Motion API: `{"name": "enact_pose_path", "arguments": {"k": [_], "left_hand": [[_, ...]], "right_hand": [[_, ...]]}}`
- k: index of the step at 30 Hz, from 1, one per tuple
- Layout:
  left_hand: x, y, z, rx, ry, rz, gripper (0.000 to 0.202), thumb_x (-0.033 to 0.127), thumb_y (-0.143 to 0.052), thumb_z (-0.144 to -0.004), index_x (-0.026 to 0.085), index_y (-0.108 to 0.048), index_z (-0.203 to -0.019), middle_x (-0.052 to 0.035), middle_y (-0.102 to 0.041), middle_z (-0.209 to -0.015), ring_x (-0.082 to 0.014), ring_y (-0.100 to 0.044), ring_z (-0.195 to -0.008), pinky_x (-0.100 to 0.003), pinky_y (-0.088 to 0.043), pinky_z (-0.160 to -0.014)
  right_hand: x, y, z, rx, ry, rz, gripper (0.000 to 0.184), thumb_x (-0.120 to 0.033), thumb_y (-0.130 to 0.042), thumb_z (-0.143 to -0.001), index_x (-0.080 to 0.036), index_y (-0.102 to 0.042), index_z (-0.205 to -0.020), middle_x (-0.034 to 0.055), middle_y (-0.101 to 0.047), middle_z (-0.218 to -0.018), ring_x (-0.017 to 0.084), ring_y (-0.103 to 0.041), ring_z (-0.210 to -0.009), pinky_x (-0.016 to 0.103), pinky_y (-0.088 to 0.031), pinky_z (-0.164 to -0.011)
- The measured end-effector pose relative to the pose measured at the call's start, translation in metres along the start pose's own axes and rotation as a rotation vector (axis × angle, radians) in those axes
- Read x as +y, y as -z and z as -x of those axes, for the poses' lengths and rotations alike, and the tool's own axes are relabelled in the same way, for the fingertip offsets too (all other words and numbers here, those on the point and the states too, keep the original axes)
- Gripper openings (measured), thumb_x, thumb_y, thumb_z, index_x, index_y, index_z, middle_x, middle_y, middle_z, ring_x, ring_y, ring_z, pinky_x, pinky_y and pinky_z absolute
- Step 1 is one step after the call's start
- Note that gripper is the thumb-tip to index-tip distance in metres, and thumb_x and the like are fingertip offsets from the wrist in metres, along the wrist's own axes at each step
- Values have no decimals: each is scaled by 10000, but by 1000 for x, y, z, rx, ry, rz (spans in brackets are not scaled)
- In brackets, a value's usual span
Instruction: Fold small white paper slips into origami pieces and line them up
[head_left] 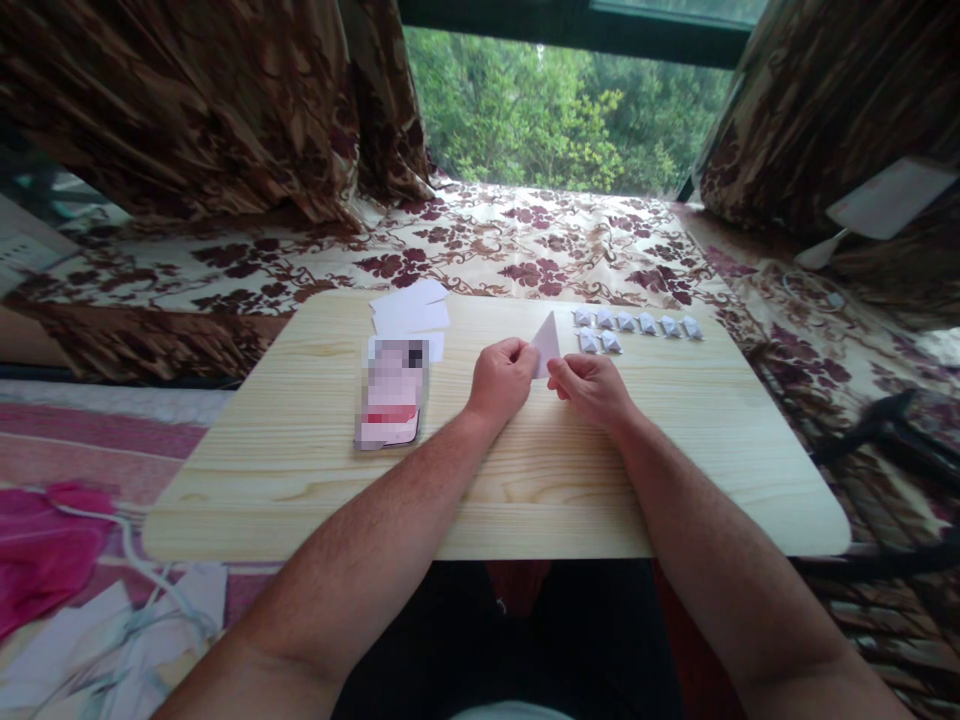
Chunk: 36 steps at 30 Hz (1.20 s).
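**Paper triangle pinched between both hands over pale wooden table**

Your left hand (501, 380) and right hand (592, 388) meet above the middle of the table (300, 450). Each is closed on a lower corner of a small white paper triangle (547, 340). The fingertips pinch its base while its point stands up and away from you, clear of the tabletop.

The sheet looks thin and very light. It is likely soft enough to buckle under a hard squeeze, yet crisp enough to hold a crease. A light pinch at the edges and corners, as you have it now, seems the safest hold, since pressure on the flat middle would probably dent it.

Just beyond your right hand, a row of small folded paper pieces (637, 322) lies along the far side, with two more folded pieces (600, 342) beneath its left end. Near your left hand, a loose stack of white sheets (411, 312) sits at the far edge. A phone (391, 392) lies flat on the wood just in front of the stack.

Patterned curtains (187, 100) frame a window (555, 110) full of green trees.
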<state>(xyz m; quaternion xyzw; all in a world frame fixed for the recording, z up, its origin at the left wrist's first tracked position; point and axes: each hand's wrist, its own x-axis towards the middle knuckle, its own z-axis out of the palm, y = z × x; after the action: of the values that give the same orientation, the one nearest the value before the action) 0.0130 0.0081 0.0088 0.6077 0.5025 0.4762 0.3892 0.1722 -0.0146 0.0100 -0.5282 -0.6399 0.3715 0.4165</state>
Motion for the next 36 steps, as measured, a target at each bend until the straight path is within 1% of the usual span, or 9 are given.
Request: {"name": "enact_pose_path", "arguments": {"k": [4,12,17,21,24,27,29,33,36], "left_hand": [[-1,-1,1,-34,-16,40,326,376,-550,-867,183,-551,-605,27,-502,-542,-115,-444,-554,-262,-331,-550],[2,0,2,-82,10,112,331,404,-563,-872,175,-583,-633,25,-525,-545,-113,-470,-538,-259,-364,-551],[5,0,2,-72,2,152,316,403,-591,-858,170,-601,-645,27,-540,-554,-109,-482,-541,-249,-380,-556],[5,-1,3,-91,-7,127,309,375,-594,-847,167,-591,-618,29,-535,-550,-105,-468,-538,-245,-357,-544],[5,-1,4,-127,-8,105,303,353,-593,-842,167,-578,-603,30,-527,-544,-105,-462,-538,-246,-346,-540],[6,-1,5,-137,-13,94,303,346,-595,-839,167,-569,-596,31,-524,-545,-105,-461,-543,-245,-342,-540],[6,-1,5,-138,-18,86,305,353,-592,-843,165,-574,-603,31,-525,-547,-105,-457,-543,-245,-336,-538],[5,-1,5,-170,-16,85,304,363,-592,-846,165,-582,-616,32,-528,-553,-103,-449,-540,-244,-335,-537],[5,-2,5,-192,-13,91,301,364,-594,-842,167,-575,-615,32,-532,-556,-104,-451,-542,-242,-342,-540]], "right_hand": [[2,2,0,-15,-26,-25,553,-635,-580,-874,-163,-670,-600,-9,-530,-468,83,-393,-424,239,-286,-442],[2,2,0,-37,-38,-127,594,-683,-592,-849,-142,-700,-627,10,-563,-494,86,-426,-443,236,-304,-451],[2,3,0,-49,-53,-167,595,-687,-611,-835,-135,-702,-631,16,-577,-508,80,-434,-445,226,-311,-445],[-1,2,0,-50,-23,-141,632,-725,-609,-810,-136,-674,-591,4,-537,-485,77,-421,-438,225,-329,-443],[-2,1,0,-47,-38,-161,653,-758,-586,-800,-145,-659,-586,-3,-515,-467,82,-413,-428,232,-334,-441],[-2,2,0,-51,-54,-180,636,-739,-594,-811,-152,-630,-568,-6,-500,-457,83,-413,-428,234,-316,-439],[-1,3,0,-56,-38,-175,630,-722,-586,-830,-153,-609,-560,-9,-491,-461,80,-406,-432,233,-291,-438],[0,3,0,-2,-6,-170,646,-732,-576,-828,-163,-530,-527,-15,-462,-471,77,-378,-445,237,-249,-438],[0,3,-1,19,-24,-199,631,-743,-593,-805,-163,-550,-561,-16,-465,-489,85,-383,-458,242,-255,-442]]}}
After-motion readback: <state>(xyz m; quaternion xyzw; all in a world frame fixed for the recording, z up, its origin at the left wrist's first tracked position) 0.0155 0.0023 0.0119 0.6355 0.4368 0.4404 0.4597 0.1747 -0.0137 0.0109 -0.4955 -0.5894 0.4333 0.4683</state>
